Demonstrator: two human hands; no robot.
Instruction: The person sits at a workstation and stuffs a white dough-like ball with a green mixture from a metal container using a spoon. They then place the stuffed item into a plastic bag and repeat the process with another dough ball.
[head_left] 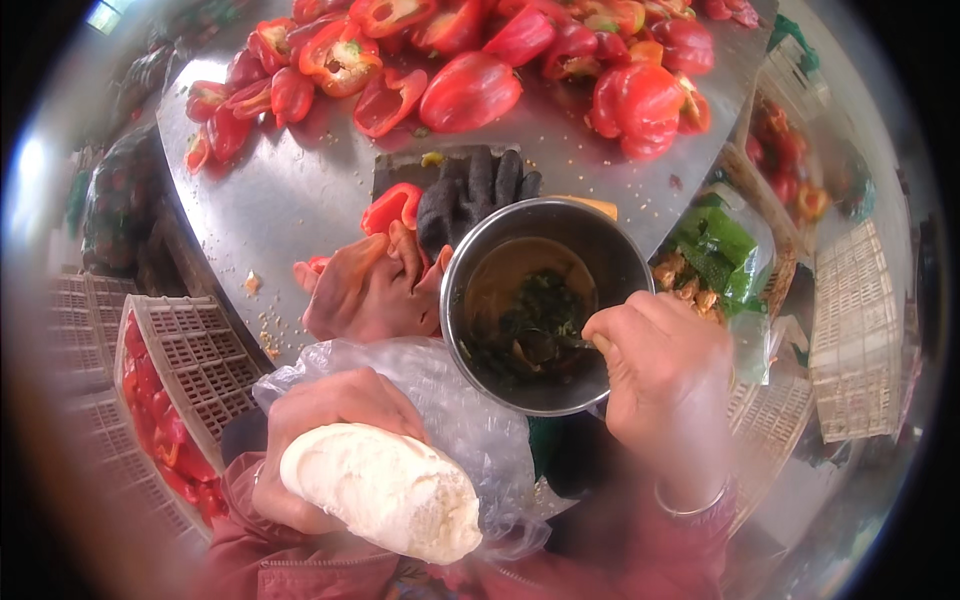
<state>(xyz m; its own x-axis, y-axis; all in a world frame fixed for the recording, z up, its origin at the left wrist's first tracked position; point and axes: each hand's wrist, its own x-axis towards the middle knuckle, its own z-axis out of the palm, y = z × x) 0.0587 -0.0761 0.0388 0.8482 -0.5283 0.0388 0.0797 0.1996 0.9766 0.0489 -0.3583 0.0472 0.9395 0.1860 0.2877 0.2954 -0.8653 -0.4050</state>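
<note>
In the head view, the left hand (335, 430) grasped a large piece of white bread (385, 490) at lower centre. The right hand (665, 365), right of centre, was closed at the near-right rim of a metal pot (620, 265), seemingly pinching a thin handle; the grip was partly hidden. The pot, at the centre of the frame, held dark greens (545, 300) in thin liquid. The step in hand looked like stirring or scooping. Lifting anything out would have called for a level, steady pinch clear of the rim. Red pepper halves (470, 95) covered the worktop (290, 185) along the top, beyond the orange gloves (370, 290).
</note>
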